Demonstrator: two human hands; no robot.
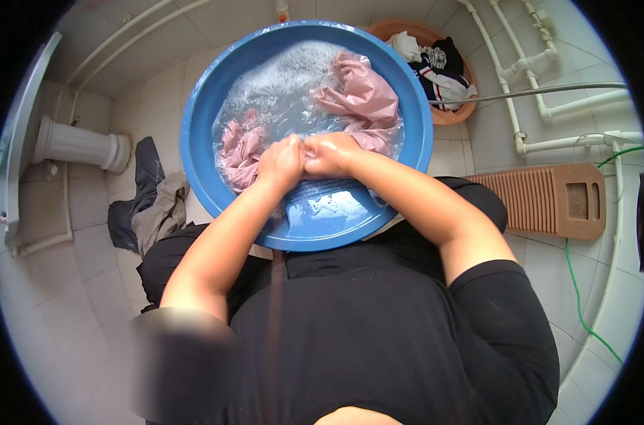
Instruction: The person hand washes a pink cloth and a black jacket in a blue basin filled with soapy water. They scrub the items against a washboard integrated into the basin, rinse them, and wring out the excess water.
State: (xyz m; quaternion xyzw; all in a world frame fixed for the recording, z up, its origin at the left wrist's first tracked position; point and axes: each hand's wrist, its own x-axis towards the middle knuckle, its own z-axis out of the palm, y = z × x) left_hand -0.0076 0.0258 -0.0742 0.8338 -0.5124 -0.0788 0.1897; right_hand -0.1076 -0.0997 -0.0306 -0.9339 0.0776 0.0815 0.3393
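Observation:
Soapy water partly fills a large blue basin (196, 152) between my knees. A wet pink garment (368, 95) lies in it, one bunch at the far right and another at the left. My left hand (282, 160) is closed beside the left bunch. My right hand (329, 154) is closed against it, over the cloth on the right. Both fists meet just above the basin's built-in ridged washboard (325, 216) at the near side. The part of the garment inside my fingers is mostly hidden.
An orange tub (458, 117) holding black and white clothes stands behind the basin at the right. A brown washboard (527, 198) lies to my right, near white pipes (524, 85) and a green hose (580, 312). Dark and beige clothes (162, 209) lie on the floor at left.

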